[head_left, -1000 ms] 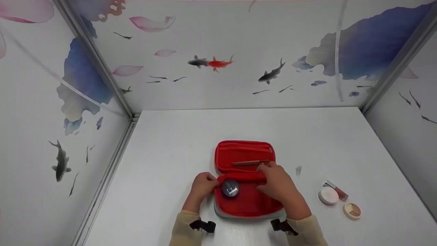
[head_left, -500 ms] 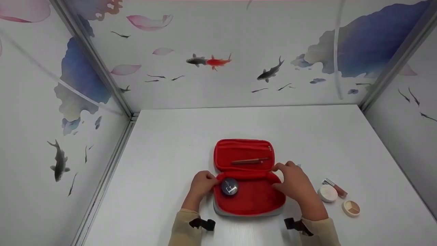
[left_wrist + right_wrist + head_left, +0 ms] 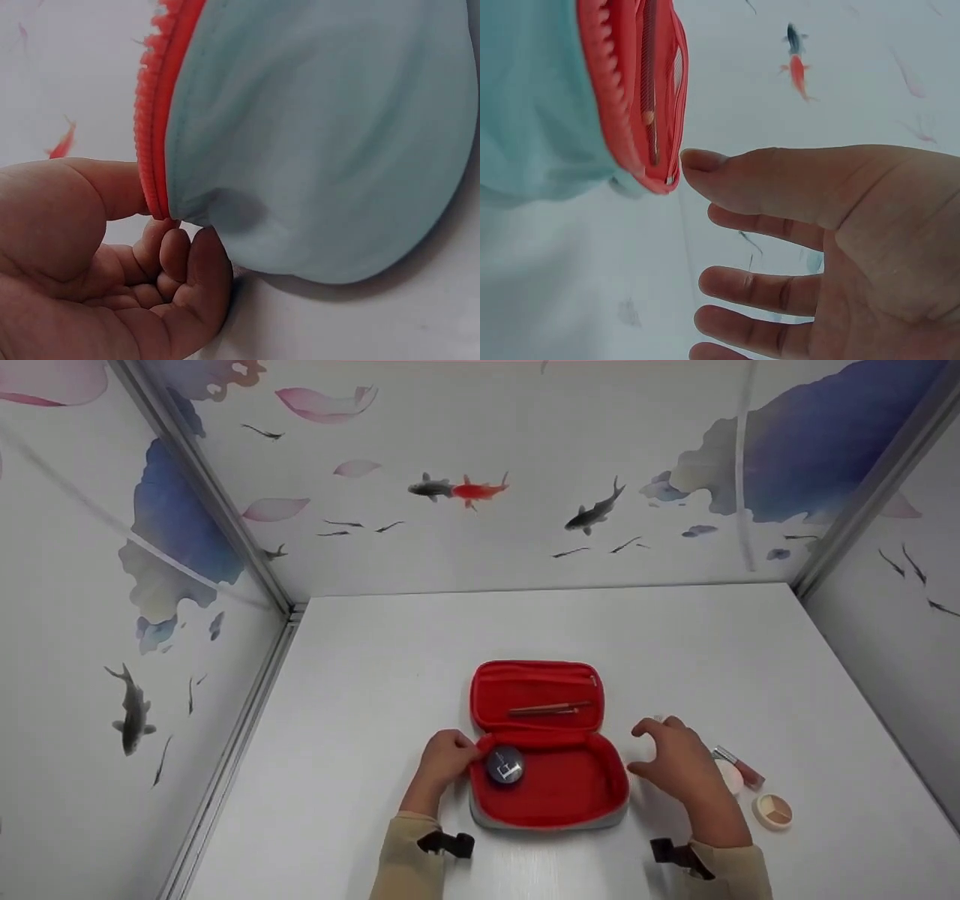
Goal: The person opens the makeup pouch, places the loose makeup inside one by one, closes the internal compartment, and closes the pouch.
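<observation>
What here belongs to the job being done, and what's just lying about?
Seemingly in the job:
pale fabric case with red lining, held at its rim
round dark container with silvery lettering, inside it
slim brown sticks, also inside

Lying apart, though perhaps wanted too:
pinkish tube with silvery cap
round white container
round three-part palette

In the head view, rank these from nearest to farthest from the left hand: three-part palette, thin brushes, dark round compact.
From the left hand:
1. dark round compact: just to its right, inside the red case.
2. thin brushes: up and right, at the open lid.
3. three-part palette: far right, past the right hand.
</observation>
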A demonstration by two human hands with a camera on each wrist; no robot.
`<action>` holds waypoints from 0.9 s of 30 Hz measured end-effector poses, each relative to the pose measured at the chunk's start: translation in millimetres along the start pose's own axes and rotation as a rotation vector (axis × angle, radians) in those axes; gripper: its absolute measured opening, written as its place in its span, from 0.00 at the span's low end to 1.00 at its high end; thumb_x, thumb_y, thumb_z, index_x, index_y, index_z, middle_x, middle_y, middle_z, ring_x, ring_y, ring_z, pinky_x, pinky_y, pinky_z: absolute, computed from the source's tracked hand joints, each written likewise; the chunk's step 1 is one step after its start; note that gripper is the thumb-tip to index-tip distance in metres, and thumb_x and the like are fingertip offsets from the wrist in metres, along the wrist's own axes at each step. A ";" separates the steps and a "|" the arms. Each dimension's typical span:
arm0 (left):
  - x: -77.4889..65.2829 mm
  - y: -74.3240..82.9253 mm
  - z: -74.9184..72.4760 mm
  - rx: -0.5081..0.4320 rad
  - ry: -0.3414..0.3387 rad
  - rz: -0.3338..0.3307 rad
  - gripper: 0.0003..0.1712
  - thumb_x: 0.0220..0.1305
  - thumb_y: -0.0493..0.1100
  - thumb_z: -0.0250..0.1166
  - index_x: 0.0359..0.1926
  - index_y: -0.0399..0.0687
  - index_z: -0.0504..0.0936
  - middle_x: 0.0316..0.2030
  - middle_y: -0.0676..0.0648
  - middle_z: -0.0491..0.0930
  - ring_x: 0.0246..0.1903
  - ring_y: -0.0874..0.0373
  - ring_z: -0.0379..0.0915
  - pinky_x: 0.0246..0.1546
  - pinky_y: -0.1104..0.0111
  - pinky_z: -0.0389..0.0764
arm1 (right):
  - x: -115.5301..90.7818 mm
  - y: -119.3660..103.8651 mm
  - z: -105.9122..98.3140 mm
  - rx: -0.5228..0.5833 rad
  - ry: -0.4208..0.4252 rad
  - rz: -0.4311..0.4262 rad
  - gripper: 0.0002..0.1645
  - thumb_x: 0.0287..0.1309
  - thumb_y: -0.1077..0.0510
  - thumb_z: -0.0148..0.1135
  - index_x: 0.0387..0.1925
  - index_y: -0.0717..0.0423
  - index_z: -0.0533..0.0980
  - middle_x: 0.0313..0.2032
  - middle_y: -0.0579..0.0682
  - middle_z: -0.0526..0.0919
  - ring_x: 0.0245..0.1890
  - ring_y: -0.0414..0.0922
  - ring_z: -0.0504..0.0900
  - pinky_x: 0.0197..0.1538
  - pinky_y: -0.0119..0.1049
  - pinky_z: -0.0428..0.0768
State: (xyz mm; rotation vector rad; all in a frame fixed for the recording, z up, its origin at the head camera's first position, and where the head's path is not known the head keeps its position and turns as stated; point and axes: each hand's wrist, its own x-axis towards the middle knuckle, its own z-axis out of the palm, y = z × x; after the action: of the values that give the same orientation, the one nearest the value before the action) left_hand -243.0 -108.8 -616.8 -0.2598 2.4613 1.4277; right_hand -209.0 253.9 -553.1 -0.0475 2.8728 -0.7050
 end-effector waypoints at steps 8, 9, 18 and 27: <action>-0.1 14.8 -10.7 0.176 -0.093 -0.015 0.09 0.64 0.43 0.68 0.28 0.45 0.80 0.24 0.50 0.76 0.24 0.57 0.72 0.24 0.69 0.72 | -2.6 20.0 -2.8 -0.011 0.008 -0.010 0.31 0.56 0.56 0.79 0.60 0.56 0.79 0.51 0.66 0.80 0.45 0.56 0.81 0.44 0.57 0.85; 0.1 17.4 -10.7 0.201 -0.097 -0.014 0.11 0.64 0.44 0.68 0.27 0.46 0.79 0.23 0.50 0.76 0.23 0.57 0.72 0.23 0.69 0.72 | -2.9 22.6 -3.4 -0.018 0.006 0.002 0.31 0.56 0.56 0.79 0.60 0.56 0.79 0.51 0.66 0.80 0.45 0.57 0.81 0.44 0.59 0.85; -0.6 38.6 -6.7 0.308 -0.069 0.002 0.21 0.67 0.48 0.72 0.20 0.47 0.74 0.18 0.49 0.76 0.18 0.57 0.73 0.19 0.70 0.71 | -2.7 43.0 -3.3 -0.035 0.008 0.109 0.29 0.59 0.54 0.75 0.61 0.55 0.78 0.54 0.69 0.78 0.49 0.65 0.81 0.40 0.96 0.56; -0.6 44.9 -4.7 0.378 -0.116 -0.007 0.07 0.60 0.36 0.68 0.29 0.44 0.77 0.24 0.47 0.78 0.20 0.57 0.78 0.21 0.69 0.78 | -4.6 61.2 0.7 -0.036 0.049 0.134 0.28 0.61 0.55 0.73 0.61 0.56 0.78 0.58 0.72 0.76 0.51 0.67 0.79 0.42 0.85 0.73</action>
State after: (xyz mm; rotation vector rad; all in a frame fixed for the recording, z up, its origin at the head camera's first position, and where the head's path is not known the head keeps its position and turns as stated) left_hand -256.4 -90.7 -577.6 -0.1000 2.5638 0.9186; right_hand -203.5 308.2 -581.2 0.1577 2.9017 -0.6382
